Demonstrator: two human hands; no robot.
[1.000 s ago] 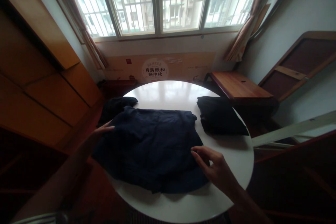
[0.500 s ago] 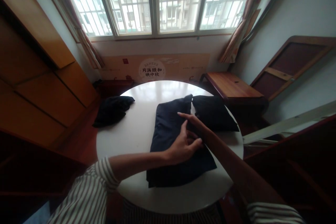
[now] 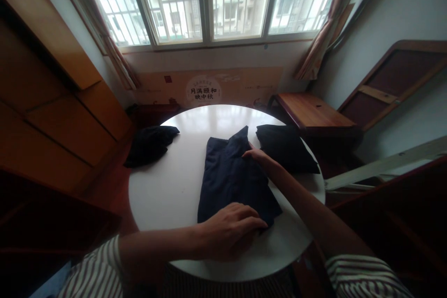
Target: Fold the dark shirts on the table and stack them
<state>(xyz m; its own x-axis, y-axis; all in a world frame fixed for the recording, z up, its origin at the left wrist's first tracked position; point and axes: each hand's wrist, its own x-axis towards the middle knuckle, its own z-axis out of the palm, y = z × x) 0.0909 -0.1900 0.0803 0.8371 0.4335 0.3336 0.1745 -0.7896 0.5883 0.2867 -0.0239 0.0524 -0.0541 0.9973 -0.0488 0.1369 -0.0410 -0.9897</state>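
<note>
- The folded navy garment (image 3: 230,177) lies on the white round bench (image 3: 164,200), its far right corner raised to a peak.
- The right hand (image 3: 257,154) has its grip pinching the garment's right edge, just below that peak.
- The left hand (image 3: 232,230) curves over the near edge; its thumb is hidden, so I cannot tell whether its grip pinches cloth.
- A folded black garment (image 3: 288,149) lies just right of the navy one; a crumpled black garment (image 3: 148,146) lies at the bench's left edge.
</note>
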